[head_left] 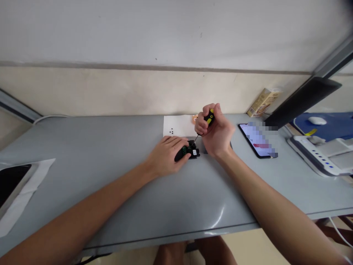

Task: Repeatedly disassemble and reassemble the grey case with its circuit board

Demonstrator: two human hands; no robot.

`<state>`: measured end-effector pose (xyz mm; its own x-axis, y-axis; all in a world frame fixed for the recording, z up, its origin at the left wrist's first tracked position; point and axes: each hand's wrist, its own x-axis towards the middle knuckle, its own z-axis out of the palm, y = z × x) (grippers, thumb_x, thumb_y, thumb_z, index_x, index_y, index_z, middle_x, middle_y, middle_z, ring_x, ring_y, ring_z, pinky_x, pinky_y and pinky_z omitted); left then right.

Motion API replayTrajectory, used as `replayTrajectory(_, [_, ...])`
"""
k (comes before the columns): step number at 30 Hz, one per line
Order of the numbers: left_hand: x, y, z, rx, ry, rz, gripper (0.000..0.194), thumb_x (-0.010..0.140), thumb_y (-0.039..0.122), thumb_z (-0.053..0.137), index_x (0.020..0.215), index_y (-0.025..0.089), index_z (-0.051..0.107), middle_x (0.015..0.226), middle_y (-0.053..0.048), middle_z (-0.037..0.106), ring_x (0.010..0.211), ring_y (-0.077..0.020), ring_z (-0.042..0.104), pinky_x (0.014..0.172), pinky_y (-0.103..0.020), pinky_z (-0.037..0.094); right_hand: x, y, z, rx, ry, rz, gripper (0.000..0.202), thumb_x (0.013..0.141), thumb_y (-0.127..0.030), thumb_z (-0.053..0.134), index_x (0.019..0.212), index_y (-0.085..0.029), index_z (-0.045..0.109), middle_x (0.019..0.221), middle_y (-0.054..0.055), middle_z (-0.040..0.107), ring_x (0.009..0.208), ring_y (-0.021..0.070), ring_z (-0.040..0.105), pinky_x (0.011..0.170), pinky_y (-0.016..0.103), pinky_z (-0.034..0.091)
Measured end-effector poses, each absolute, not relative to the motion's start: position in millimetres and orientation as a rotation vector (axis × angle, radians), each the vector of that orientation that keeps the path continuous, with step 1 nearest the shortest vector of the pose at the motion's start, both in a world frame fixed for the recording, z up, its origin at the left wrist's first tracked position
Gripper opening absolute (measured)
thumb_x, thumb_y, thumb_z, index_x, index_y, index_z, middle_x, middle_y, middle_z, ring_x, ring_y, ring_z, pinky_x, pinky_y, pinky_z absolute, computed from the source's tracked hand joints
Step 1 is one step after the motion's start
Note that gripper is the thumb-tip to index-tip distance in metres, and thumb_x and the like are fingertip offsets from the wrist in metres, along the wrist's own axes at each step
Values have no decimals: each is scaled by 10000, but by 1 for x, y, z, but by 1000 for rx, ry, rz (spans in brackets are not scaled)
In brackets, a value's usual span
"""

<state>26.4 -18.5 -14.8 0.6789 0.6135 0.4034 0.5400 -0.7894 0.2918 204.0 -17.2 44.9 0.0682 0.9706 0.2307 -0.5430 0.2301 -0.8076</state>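
Observation:
My left hand (169, 154) is closed around the rear of an opened black computer mouse (195, 152), holding it on the desk. A green circuit board and a small white sticker show in the mouse. In my right hand (216, 129) is a screwdriver (210, 118) with a black and yellow handle, tilted, its thin shaft reaching down to the mouse. The exact contact of the tip is too small to make out. Behind the mouse lies a white sheet of paper (179, 123), with several tiny black screws (171, 131) on it.
An orange item (194, 119) sits on the paper, partly hidden by my right hand. To the right are a phone (257, 141), a small box (264, 102), a black monitor-like panel (303, 101) and a white multi-port device (320, 156). A framed dark panel (13, 184) lies at left.

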Motion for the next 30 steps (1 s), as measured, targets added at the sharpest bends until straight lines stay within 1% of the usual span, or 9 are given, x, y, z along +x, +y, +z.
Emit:
replayTrajectory(4, [27,-19,-14,2736,943,732,232,985,337,544,1171,215,610,1300,-65,696,1194,-261,642,1055,-453,440,202,-19,47,-627,-857,1264,450,950,-645,529,763,-247,431,576,-44,329,483,113,349,445,265,335])
replayTrajectory(12, [27,-19,-12,2736,953,700,229,978,334,542,1160,221,621,1287,-67,701,1180,-264,649,1048,-447,438,203,-18,46,-622,-847,1243,465,941,-660,533,753,-247,432,581,-45,321,473,108,331,436,265,331])
replayTrajectory(18, [26,-19,-14,2742,951,723,232,986,339,536,1170,218,611,1288,-68,698,1188,-262,644,1054,-442,434,204,-18,45,-587,-863,1271,441,953,-629,539,760,-246,434,573,-47,318,472,106,317,432,256,320])
replayTrajectory(23, [27,-19,-14,2749,941,717,237,980,333,545,1175,214,607,1282,-76,695,1201,-267,634,1053,-445,436,203,-19,46,-653,-834,1255,471,946,-668,514,750,-249,431,585,-42,318,476,110,317,437,265,337])
replayTrajectory(26, [27,-20,-14,2738,947,734,245,976,333,550,1184,214,604,1264,-80,699,1206,-271,629,1054,-452,439,204,-18,47,-640,-839,1251,466,952,-664,503,751,-249,436,584,-42,317,474,111,317,438,272,343])
replayTrajectory(30, [26,-18,-14,2678,957,793,168,969,285,543,1105,214,613,1233,-74,708,1183,-253,636,1043,-447,460,208,-16,47,-586,-815,1250,437,966,-627,502,755,-249,445,583,-39,318,472,113,339,444,280,360])
